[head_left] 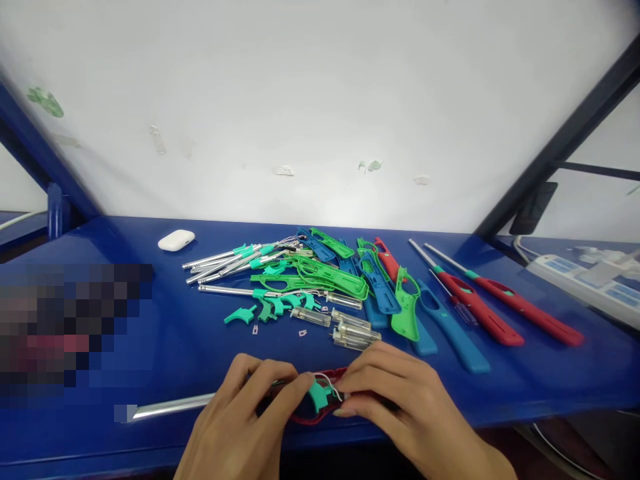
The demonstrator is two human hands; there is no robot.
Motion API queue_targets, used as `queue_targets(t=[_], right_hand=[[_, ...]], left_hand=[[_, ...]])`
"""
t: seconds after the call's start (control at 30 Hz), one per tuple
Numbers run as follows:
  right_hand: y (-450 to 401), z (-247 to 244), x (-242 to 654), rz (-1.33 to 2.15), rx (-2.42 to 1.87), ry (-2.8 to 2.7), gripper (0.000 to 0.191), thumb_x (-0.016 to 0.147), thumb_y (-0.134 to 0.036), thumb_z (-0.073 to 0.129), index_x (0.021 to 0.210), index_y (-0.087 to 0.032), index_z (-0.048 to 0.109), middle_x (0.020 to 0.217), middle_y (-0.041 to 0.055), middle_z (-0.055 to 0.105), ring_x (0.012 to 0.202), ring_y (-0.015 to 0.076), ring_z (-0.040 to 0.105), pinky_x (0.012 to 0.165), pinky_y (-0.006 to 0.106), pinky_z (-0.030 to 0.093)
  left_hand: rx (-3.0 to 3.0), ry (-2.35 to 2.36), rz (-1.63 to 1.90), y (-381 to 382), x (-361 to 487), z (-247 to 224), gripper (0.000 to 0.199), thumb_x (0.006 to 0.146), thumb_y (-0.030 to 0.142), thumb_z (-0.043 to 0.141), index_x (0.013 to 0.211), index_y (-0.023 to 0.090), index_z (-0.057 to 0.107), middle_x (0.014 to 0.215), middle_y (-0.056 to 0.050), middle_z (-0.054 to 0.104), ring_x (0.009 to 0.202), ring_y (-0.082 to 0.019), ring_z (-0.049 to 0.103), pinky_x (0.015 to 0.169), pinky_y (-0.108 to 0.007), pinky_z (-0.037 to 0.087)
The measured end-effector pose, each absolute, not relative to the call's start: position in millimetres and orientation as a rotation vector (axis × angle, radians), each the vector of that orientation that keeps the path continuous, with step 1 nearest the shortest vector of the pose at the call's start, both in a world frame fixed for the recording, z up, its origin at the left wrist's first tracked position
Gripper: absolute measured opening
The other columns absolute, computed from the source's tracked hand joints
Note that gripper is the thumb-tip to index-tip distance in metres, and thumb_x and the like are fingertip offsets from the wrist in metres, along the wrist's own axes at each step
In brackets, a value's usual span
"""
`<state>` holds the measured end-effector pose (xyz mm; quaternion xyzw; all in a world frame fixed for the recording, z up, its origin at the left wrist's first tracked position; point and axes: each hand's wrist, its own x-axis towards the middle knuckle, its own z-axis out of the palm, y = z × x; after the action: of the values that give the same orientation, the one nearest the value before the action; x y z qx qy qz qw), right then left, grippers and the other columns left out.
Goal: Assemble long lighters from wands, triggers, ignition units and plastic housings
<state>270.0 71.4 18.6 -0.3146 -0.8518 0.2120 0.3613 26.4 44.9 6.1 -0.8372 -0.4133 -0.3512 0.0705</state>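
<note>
The looped white wire (pixel 327 378) could be snagged, as the red casing (pixel 309 420) is pinched beside it by left hand (pixel 253 400) and right hand (pixel 403 393).

Shot from the wearer's own head, the view faces forward and tilts down across a blue table (pixel 175 347), with the left hand (pixel 250 407) at 7 o'clock and the right hand (pixel 400 393) at 5, nearest the lens. The white wall (pixel 300 87) stands farther off at 12 o'clock; a power strip (pixel 575 283) edges in at 3.
</note>
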Motion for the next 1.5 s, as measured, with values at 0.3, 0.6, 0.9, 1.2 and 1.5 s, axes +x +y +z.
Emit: queue_targets(t=[0.3,0.6,0.9,1.2,1.5], right_hand=[[69.7,18.3,269.1,0.508,-0.826,-2.19,0.007,0.099,-0.024,0.073,0.104,-0.024,0.077,0.094,-0.0031,0.079,0.085,0.013,0.071,0.08,0.024,0.056],[68.5,14.6,270.9,0.501,-0.882,-2.195,0.009,0.1,-0.028,0.072,0.106,-0.025,0.077,0.096,-0.002,0.078,0.088,0.0141,0.07,0.083,0.024,0.057],[67.9,17.6,268.8,0.519,-0.873,-2.157,0.008,0.097,-0.026,0.077,0.104,-0.024,0.074,0.092,-0.0039,0.077,0.084,0.012,0.07,0.079,0.022,0.055],[66.0,10.0,275.1,0.406,-0.82,-2.261,0.01,0.104,-0.023,0.066,0.107,-0.024,0.075,0.099,-0.0003,0.077,0.09,0.0154,0.07,0.083,0.028,0.056],[62.7,10.5,275.0,0.212,-0.8,-2.39,0.015,0.104,-0.022,0.065,0.118,-0.022,0.073,0.104,0.0019,0.077,0.088,0.0153,0.069,0.08,0.031,0.054]], left_hand=[[-2.545,-1.26,-0.92,45.9,21.5,1.6,0.049,0.091,-0.004,0.045,0.123,0.025,0.068,0.104,-0.002,0.07,0.085,-0.015,0.059,0.073,-0.023,0.059],[-2.44,-1.245,-1.057,46.4,13.0,6.4,0.044,0.093,0.0,0.046,0.115,0.029,0.072,0.101,0.0,0.072,0.086,-0.013,0.063,0.075,-0.02,0.057],[-2.466,-1.316,-0.982,46.7,10.4,7.5,0.023,0.103,0.021,0.054,0.119,0.027,0.069,0.108,-0.001,0.072,0.095,-0.016,0.067,0.082,-0.026,0.061],[-2.521,-1.106,-0.954,43.5,22.5,21.4,0.034,0.097,0.007,0.045,0.112,0.027,0.068,0.099,-0.001,0.076,0.082,-0.016,0.068,0.069,-0.026,0.059],[-2.533,-1.105,-0.927,44.6,25.9,25.3,0.033,0.111,0.027,0.041,0.103,0.028,0.073,0.095,0.003,0.077,0.083,-0.014,0.067,0.074,-0.024,0.057]])
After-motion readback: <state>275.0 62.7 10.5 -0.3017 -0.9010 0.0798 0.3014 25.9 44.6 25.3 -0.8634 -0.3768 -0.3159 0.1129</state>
